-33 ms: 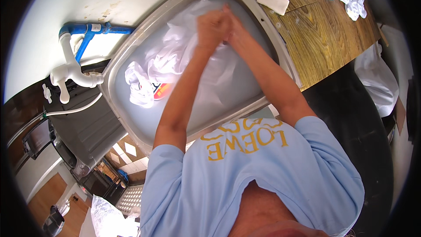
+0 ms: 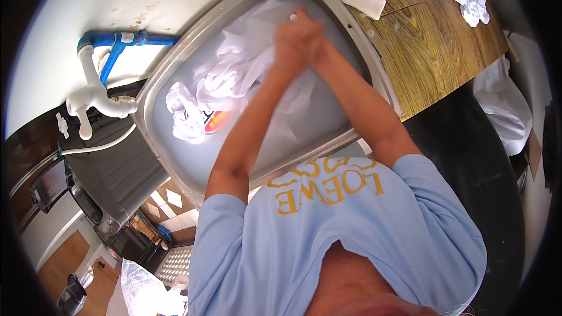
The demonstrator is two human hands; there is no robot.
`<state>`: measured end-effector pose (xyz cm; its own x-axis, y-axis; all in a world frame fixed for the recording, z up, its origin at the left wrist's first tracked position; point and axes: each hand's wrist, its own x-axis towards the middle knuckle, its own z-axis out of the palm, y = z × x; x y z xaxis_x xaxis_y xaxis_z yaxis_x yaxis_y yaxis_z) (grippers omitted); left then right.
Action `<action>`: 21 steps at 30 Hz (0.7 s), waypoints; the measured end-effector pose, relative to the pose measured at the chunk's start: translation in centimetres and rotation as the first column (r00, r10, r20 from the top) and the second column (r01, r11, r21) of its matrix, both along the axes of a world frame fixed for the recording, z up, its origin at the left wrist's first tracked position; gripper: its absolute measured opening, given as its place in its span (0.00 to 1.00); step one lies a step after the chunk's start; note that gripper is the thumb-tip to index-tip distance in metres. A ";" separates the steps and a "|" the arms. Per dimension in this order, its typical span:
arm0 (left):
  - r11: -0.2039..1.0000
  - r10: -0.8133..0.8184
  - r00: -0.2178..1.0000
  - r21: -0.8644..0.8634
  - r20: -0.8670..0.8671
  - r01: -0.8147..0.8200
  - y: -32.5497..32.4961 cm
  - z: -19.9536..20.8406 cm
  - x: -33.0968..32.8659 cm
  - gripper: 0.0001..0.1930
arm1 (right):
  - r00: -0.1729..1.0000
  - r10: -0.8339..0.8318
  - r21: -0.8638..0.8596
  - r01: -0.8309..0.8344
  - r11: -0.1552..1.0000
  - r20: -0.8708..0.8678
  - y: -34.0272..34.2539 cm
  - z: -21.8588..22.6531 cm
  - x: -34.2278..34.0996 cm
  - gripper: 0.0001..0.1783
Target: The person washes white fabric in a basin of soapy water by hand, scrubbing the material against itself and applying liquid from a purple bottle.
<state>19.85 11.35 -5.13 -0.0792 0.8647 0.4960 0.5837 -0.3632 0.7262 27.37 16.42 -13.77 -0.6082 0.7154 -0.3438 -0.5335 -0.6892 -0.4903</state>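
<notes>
White cloth unmoved under clasped hands

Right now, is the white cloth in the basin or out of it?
In. The cloth lies bunched in the basin, both hands gripping it.

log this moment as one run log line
hands: left hand and right hand pressed together on white garment | where: metal sink of cloudy water | nearby: soap bar on wooden counter
</notes>
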 end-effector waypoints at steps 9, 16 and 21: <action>0.951 0.145 0.981 -0.257 -0.129 -0.174 1.6 -1.0 -5.6 0.04 | 0.964 -0.033 -0.285 0.111 0.952 0.265 -2.1 6.2 -4.1 0.21; 0.951 0.227 0.956 -0.171 -0.185 -0.259 0.8 -2.0 -6.5 0.04 | 0.872 0.039 -0.333 0.144 0.932 0.488 -2.9 8.3 -4.9 0.34; 0.952 0.093 0.940 -0.248 -0.329 -0.181 0.3 -3.1 -4.9 0.06 | 0.945 0.000 -0.289 0.099 0.952 0.326 -2.1 7.3 -3.7 0.27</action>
